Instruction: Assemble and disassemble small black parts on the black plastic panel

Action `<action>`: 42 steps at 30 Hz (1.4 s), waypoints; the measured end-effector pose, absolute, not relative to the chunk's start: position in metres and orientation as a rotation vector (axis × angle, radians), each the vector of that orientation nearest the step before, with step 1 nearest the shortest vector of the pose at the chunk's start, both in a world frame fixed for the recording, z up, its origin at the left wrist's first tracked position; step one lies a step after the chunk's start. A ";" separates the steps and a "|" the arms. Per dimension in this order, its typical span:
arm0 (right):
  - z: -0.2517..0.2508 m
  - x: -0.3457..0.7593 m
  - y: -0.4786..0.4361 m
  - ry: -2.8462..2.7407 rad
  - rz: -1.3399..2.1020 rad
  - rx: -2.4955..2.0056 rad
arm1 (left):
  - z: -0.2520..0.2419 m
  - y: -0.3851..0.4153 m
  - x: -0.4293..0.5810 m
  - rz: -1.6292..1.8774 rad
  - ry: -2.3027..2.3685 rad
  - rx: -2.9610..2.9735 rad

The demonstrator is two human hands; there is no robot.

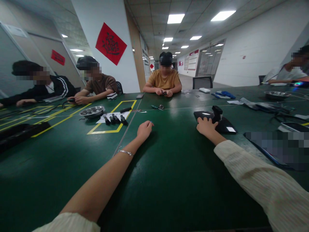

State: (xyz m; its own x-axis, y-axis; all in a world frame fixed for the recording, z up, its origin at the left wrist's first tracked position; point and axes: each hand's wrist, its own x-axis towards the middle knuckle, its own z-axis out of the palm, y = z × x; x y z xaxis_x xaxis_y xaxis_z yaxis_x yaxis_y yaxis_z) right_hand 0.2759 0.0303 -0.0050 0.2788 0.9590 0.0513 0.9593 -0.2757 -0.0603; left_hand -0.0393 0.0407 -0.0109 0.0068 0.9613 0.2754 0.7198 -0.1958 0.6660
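Observation:
My left hand (145,130) rests on the green table with its fingers curled closed. A small blue bit shows at its fingertips; what it belongs to I cannot make out. Farther right, my right hand (207,127) lies with fingers spread on the near left part of a glossy black curved panel (225,124). A black block-like mount (217,112) stands up from the panel, just beyond my fingers. Several short black cylindrical parts (116,120) stand on white paper to the left of my left hand.
A metal bowl (92,112) sits at the left beside yellow tape (106,131). Pliers (157,107) lie ahead. At right are a dark flat case (272,151), a phone (294,126), plastic bags (260,105) and another bowl (277,94). Several people sit around the table.

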 end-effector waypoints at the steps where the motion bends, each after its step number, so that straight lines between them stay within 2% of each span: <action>1: -0.005 0.279 0.031 -1.829 -0.011 -2.461 | -0.011 0.041 -0.039 0.997 1.730 1.954; 33: -0.016 0.381 0.054 -1.004 0.065 -2.586 | -0.011 0.040 -0.040 0.916 1.676 2.015; 38: -0.016 0.377 0.047 -0.939 -0.277 -2.218 | -0.010 0.041 -0.038 0.898 1.705 2.035; 42: -0.011 0.380 0.049 -0.682 -0.218 -2.021 | -0.010 0.041 -0.038 0.899 1.706 2.038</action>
State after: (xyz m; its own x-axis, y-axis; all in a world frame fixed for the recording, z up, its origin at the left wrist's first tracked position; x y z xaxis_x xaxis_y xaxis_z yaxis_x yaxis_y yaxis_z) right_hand 0.3803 0.0493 -0.0112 0.8282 0.3771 0.4146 0.5476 -0.3867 -0.7420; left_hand -0.0385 0.0408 -0.0099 0.0816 0.9643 0.2520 0.7533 -0.2252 0.6180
